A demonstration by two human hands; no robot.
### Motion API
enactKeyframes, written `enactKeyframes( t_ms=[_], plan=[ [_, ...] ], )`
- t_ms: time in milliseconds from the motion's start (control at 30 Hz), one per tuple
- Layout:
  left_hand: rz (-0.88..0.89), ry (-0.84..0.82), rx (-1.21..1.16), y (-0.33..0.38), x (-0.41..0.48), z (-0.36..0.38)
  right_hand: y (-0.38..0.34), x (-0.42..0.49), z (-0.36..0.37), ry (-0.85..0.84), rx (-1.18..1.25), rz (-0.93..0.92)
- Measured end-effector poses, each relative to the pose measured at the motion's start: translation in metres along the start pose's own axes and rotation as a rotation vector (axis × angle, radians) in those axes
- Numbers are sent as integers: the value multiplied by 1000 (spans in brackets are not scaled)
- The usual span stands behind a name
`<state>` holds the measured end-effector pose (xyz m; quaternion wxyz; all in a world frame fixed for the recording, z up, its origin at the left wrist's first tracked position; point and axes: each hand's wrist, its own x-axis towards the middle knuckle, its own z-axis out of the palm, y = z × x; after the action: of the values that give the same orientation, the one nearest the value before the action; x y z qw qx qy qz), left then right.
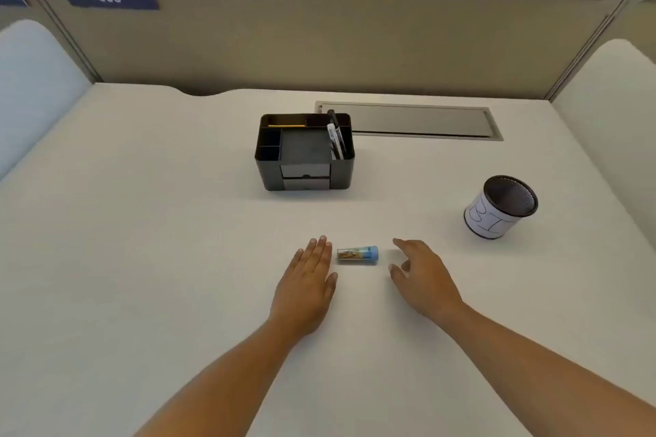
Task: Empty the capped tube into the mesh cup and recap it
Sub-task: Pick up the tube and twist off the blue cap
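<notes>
A small clear tube (356, 255) lies on its side on the desk, its blue cap pointing right and brownish bits visible inside. My left hand (308, 286) rests flat on the desk just left of the tube, fingers together, its fingertips close to the tube's closed end. My right hand (424, 277) hovers a little to the right of the cap, fingers apart and holding nothing. The black mesh cup (501, 207), wrapped in a white paper label, stands at the right, farther back than both hands.
A black desk organiser (304, 151) with markers and a pencil stands behind the tube at centre. A grey cable hatch (408, 121) is set into the desk behind it. Beige partition walls (319, 39) close off the back and sides.
</notes>
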<state>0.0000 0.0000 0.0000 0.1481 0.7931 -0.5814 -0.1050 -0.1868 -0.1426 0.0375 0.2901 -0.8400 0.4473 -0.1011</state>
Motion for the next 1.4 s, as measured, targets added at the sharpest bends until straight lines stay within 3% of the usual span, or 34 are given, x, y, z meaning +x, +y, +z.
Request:
enactKeyframes(
  t_ms=[133, 333, 567, 800, 933, 1233, 1400],
  plan=[
    [-108, 11, -7, -2, 2, 4, -2, -2, 8, -49, -60, 0],
    [-41, 7, -11, 0, 11, 7, -17, 8, 15, -2, 75, 6],
    [42, 29, -88, -3, 15, 4, -32, 18, 19, -41, 41, 4],
    [136, 122, -151, 6, 4, -25, -61, 2, -9, -74, 380, 118],
    [221, 173, -354, 25, -5, -57, -77, -27, -40, -95, 649, 123],
    [304, 167, -665, 73, 9, -102, -83, -41, -89, -55, 777, 63],
    [245, 225, -653, 84, 29, -106, -67, -28, -107, -64, 791, 43]
  ],
)
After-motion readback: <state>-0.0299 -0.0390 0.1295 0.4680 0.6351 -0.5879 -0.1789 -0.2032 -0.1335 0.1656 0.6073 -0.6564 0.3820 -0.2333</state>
